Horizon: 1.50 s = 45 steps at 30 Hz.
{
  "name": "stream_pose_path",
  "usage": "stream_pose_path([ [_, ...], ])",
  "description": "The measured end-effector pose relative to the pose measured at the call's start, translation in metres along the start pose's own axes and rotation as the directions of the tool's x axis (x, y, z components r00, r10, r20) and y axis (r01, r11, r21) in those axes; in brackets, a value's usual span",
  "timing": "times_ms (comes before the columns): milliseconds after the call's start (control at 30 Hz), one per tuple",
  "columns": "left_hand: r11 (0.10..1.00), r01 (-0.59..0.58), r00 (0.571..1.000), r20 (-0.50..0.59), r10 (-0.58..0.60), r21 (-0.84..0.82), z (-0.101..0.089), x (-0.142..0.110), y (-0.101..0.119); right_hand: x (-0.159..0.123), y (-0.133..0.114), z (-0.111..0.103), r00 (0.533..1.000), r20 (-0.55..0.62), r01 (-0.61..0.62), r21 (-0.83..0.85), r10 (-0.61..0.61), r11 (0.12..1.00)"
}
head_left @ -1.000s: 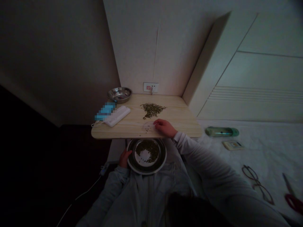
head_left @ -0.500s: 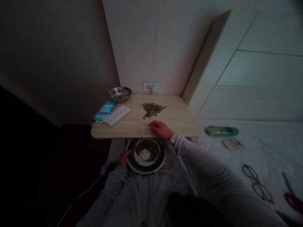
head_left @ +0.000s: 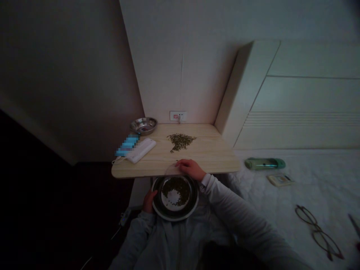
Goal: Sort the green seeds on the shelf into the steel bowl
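My left hand (head_left: 149, 201) grips the left rim of a metal bowl (head_left: 172, 217) with a pale rim, on my lap under the table's front edge. Small dark green grains (head_left: 184, 189), perhaps beans, form a ring inside it around a bare pale patch. My right hand (head_left: 191, 168) is closed, pinching a thin, translucent, rounded piece (head_left: 171, 170) at the front edge of the wooden table, just above the bowl. Further back on the tabletop lies a loose heap of the same grains (head_left: 181, 141).
On the table's left are a shallow steel bowl (head_left: 144, 126), a phone with a blurred screen (head_left: 128, 144) and a white power strip (head_left: 141, 150). A wall socket (head_left: 178, 116) is behind. Right, on the bed: a green case (head_left: 264, 164), a small pack (head_left: 280, 180), glasses (head_left: 316, 228).
The view has tilted, so everything sits lower in the picture. My right hand has drawn the translucent piece slightly nearer the table's front edge. My left hand keeps its grip on the bowl.
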<state>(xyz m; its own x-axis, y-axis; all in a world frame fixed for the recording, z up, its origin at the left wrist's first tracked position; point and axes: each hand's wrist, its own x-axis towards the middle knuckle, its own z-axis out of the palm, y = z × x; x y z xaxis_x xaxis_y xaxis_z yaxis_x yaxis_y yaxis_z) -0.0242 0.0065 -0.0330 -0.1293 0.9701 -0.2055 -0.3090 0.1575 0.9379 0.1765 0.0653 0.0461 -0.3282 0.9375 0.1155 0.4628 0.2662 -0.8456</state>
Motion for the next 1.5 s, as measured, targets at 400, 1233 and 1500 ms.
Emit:
stream_pose_path([
  [400, 0.999, 0.018, 1.000, 0.005, -0.018, 0.043, 0.002, -0.001, -0.001, 0.034, 0.022, -0.020, 0.954, -0.280, -0.020, 0.305, 0.110, 0.952],
  [1233, 0.993, 0.106, 0.994, -0.035, -0.104, 0.044, 0.005, 0.005, 0.000, 0.033, 0.015, -0.010, 0.983, -0.185, -0.036, -0.129, 0.012, 0.991],
  [1500, 0.993, 0.086, 0.995, -0.056, -0.081, 0.080, 0.003, 0.001, 0.002, 0.032, 0.015, -0.013, 0.970, -0.239, -0.008, 0.129, 0.039, 0.992],
])
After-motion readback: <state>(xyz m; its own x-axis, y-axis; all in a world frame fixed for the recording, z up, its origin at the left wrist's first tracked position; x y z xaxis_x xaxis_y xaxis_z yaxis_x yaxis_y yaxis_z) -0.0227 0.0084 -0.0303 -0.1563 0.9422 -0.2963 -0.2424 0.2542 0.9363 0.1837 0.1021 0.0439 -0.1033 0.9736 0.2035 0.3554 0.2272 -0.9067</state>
